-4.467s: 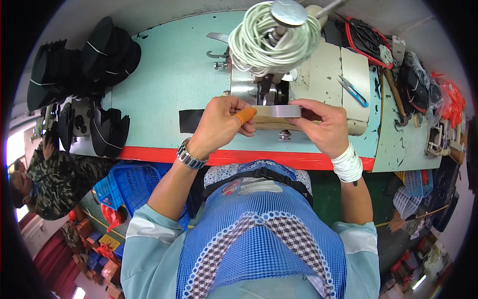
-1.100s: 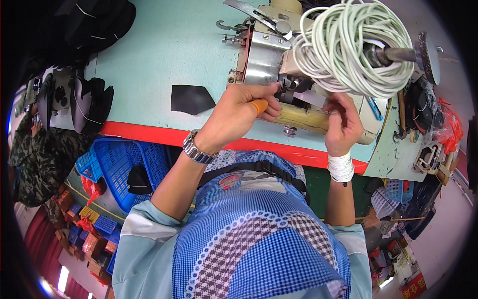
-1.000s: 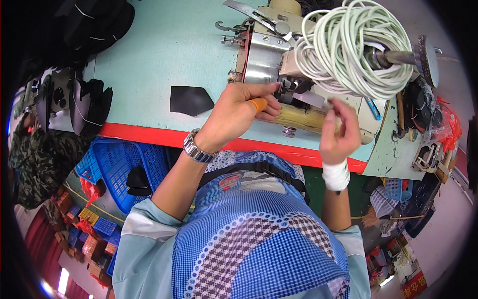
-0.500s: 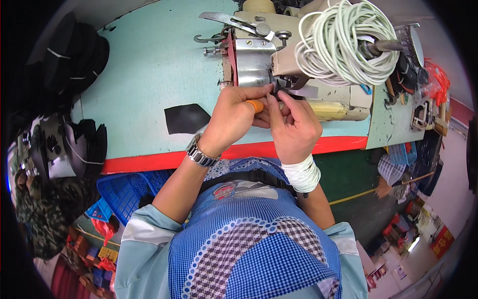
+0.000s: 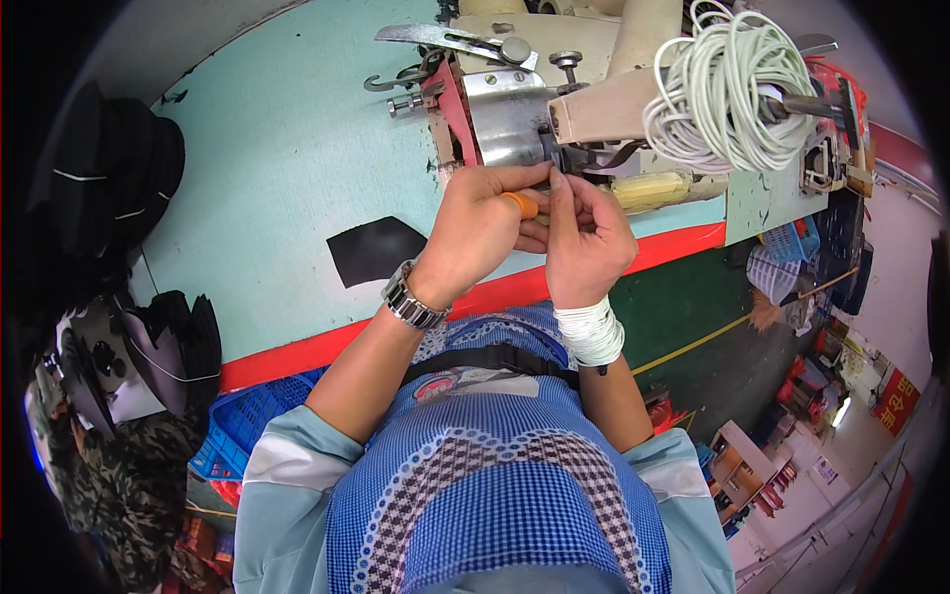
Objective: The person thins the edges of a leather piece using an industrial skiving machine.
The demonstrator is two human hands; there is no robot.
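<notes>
My left hand [image 5: 480, 223] wears an orange finger cover and is closed, thumb and fingers pinched together at the front of a cream machine [image 5: 604, 114]. Against it, my right hand [image 5: 592, 233] pinches too, thumb tip beside the left fingertips. A small dark thing shows at the fingertips, mostly hidden by them, so its kind cannot be made out. Just beyond the fingers is the machine's shiny curved metal cover [image 5: 505, 119]. A flat black cut piece [image 5: 374, 249] of sheet material lies on the pale green table [image 5: 287, 148], left of my left wrist.
A coil of white cord [image 5: 727, 94] hangs on a rod at the machine's right. Tied stacks of black pieces [image 5: 119, 183] stand at the far left. The table's front edge has a red strip [image 5: 683, 247]. Below it sits a blue basket [image 5: 252, 416].
The view has shifted and turned slightly. Both hands stay pinched together at the machine, their fingertips now closer to each other. The black piece lies still on the table.
</notes>
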